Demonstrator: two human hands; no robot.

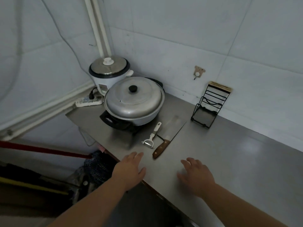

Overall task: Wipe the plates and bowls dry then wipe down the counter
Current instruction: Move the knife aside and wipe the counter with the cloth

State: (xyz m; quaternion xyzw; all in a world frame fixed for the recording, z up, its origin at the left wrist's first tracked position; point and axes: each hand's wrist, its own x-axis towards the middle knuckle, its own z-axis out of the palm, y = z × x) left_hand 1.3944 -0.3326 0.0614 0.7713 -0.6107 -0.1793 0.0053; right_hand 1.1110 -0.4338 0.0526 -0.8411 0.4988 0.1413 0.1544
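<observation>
Head view: left hand [131, 169] and right hand [196, 176], both spread empty, over counter [229, 161] with one cleaver [168, 138], one peeler [152, 135].

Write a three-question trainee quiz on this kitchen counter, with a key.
1. True or false: the right hand grips the brown wood-handled steel cleaver.
2. On the grey steel counter, what lies directly left of the cleaver? A) white-handled peeler B) sponge C) spoon
3. Fill in: seen from the person, the white rice cooker stands ____ the large lidded metal pot.

Key: 1 false, it hovers open and holds nothing; 2 A; 3 behind.
</observation>
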